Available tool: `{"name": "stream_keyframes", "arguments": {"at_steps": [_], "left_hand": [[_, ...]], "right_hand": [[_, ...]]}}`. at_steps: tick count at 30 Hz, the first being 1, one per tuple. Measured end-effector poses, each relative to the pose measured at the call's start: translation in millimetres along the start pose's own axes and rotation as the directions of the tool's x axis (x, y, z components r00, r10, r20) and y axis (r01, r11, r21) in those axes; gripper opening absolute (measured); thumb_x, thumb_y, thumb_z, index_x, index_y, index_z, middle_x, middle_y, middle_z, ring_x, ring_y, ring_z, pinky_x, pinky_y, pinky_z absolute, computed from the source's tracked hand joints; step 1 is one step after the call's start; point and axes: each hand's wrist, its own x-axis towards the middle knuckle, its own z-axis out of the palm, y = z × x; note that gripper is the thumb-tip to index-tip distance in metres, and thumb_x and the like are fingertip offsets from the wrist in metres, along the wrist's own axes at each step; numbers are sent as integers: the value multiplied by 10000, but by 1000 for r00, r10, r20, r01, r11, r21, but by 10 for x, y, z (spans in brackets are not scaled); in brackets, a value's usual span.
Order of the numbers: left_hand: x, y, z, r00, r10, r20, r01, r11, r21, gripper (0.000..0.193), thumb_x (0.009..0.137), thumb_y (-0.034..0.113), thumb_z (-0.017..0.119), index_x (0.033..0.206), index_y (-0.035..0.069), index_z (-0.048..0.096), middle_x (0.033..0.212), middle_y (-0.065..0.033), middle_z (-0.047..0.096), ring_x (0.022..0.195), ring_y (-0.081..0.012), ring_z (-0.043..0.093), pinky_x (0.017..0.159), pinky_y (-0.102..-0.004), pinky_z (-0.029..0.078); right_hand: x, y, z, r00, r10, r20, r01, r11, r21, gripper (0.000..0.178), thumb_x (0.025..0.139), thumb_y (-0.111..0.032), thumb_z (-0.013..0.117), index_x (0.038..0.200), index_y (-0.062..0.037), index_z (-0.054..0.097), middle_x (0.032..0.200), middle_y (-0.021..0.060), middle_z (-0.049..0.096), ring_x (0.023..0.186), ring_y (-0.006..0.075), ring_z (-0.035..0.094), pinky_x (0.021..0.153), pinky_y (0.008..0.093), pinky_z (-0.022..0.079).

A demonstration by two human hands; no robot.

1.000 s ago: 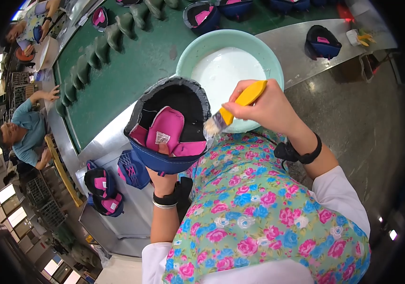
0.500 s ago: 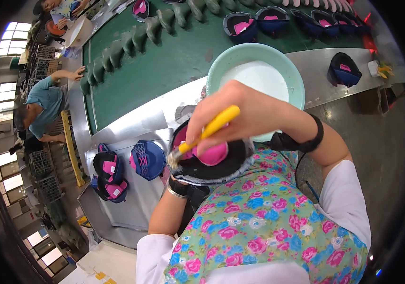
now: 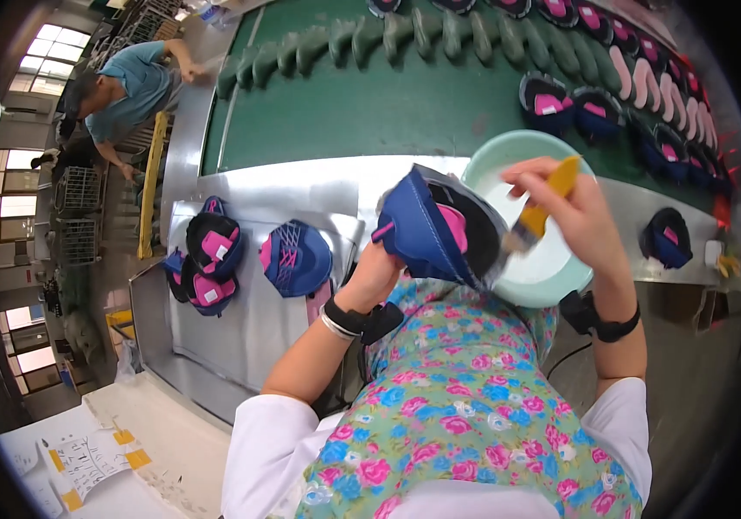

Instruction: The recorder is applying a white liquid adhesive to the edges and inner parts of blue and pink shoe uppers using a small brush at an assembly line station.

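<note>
My left hand [image 3: 375, 278] grips a dark blue shoe upper [image 3: 426, 227] with a pink lining, tilted so its black inside faces right. My right hand [image 3: 580, 214] is closed on a paintbrush [image 3: 550, 201] with a yellow handle. The bristles are at the upper's right edge, slightly blurred; whether they touch it I cannot tell. Behind and below the brush stands a mint-green basin [image 3: 498, 154] with white liquid [image 3: 543, 261] in it. To the left, another blue upper with pink lacing [image 3: 298, 259] lies on a metal tray [image 3: 249, 337], near several stacked uppers [image 3: 214, 246].
A green conveyor belt [image 3: 327, 117] carries dark green shoe lasts [image 3: 426, 39], pink insole-shaped pieces [image 3: 643, 82] and more uppers [image 3: 548, 104]. One upper [image 3: 668, 238] sits on the metal ledge at right. Beyond the far left end, a person in a teal shirt [image 3: 141, 82] stands.
The upper has turned in my left hand, its blue outer side now showing. My right hand has moved right with the brush, from over the upper to above the basin. The view has shifted.
</note>
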Motion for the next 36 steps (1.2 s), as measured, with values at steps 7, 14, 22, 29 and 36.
{"name": "stream_keyframes", "arguments": {"at_steps": [7, 14, 22, 29, 36], "left_hand": [[177, 440, 108, 801, 597, 50, -467, 571, 675, 661, 891, -30, 492, 1444, 106, 157, 1337, -114, 416, 1215, -207, 450, 1033, -342, 382], [83, 1024, -821, 788, 570, -232, -1, 379, 925, 576, 851, 117, 618, 1378, 64, 392, 1300, -152, 490, 1214, -256, 449, 1005, -365, 359], [-696, 468, -2775, 737, 351, -578, 251, 652, 716, 694, 778, 246, 753, 1306, 31, 358, 1153, -129, 561, 1044, -217, 560, 915, -341, 440], [-280, 742, -1883, 813, -18, -581, 157, 969, 190, 367, 921, 348, 554, 1139, 55, 518, 849, -61, 577, 680, -183, 545, 629, -308, 443], [260, 999, -497, 850, -415, 324, 470, 876, -111, 579, 887, 566, 445, 1072, 22, 515, 798, -124, 566, 440, -104, 419, 377, -196, 309]], "right_hand": [[672, -70, 513, 909, -140, 392, 235, 950, -205, 379, 770, -301, 741, 983, 0, 652, 763, 149, 643, 664, 239, 627, 629, 340, 477], [1376, 434, 345, 935, 69, 349, 171, 772, -612, 433, 633, -369, 760, 987, -124, 710, 804, 162, 665, 780, 348, 637, 707, 433, 505], [2098, 1874, -624, 982, 189, -5, -48, 221, -974, 217, 669, -165, 715, 867, -76, 719, 899, 128, 673, 954, 308, 601, 774, 405, 529], [1559, 1157, 238, 944, -261, 203, 308, 468, -828, 403, 657, -179, 748, 1046, -140, 648, 1073, 4, 615, 963, 243, 552, 734, 350, 542], [973, 328, 1009, 717, -570, 402, 689, 489, -535, 387, 699, -91, 652, 1079, -143, 604, 1190, -1, 592, 1026, 209, 596, 656, 285, 546]]}}
